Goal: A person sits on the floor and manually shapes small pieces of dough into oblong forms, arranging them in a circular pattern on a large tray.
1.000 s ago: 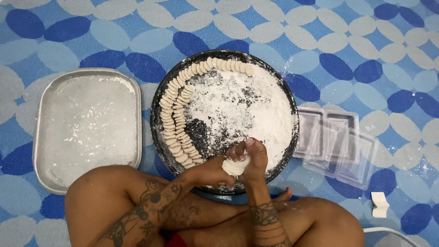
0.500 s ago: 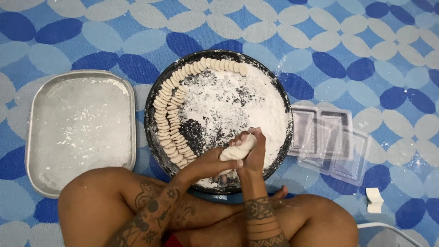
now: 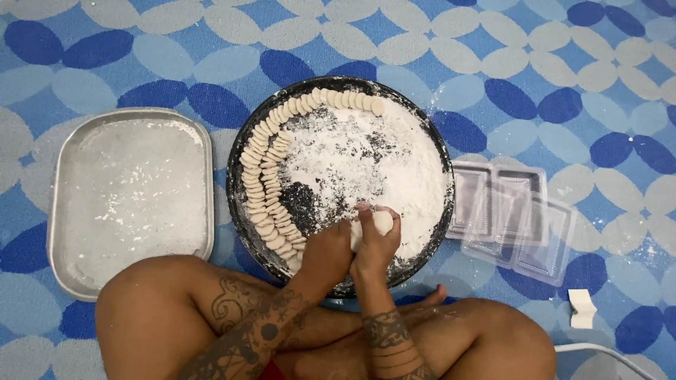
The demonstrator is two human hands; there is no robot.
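Observation:
Both of my hands hold one lump of white dough [image 3: 380,222] over the near edge of a round black tray [image 3: 239,204]. My left hand [image 3: 326,252] grips its left side and my right hand [image 3: 374,248] wraps its right side, fingers curled over the top. The tray carries a heap of white flour [image 3: 380,158] and curved rows of small pale dough discs [image 3: 264,186] along its left and far rim.
A rectangular metal tray [image 3: 130,197] dusted with flour lies to the left. Clear plastic containers [image 3: 510,218] lie to the right, with a small white scrap [image 3: 582,308] nearer. My crossed legs [image 3: 176,324] fill the near side on a blue and white patterned mat [image 3: 105,49].
My hands have shifted slightly while working the dough lump, which now sits a little higher between my fingers. The view has drifted a little.

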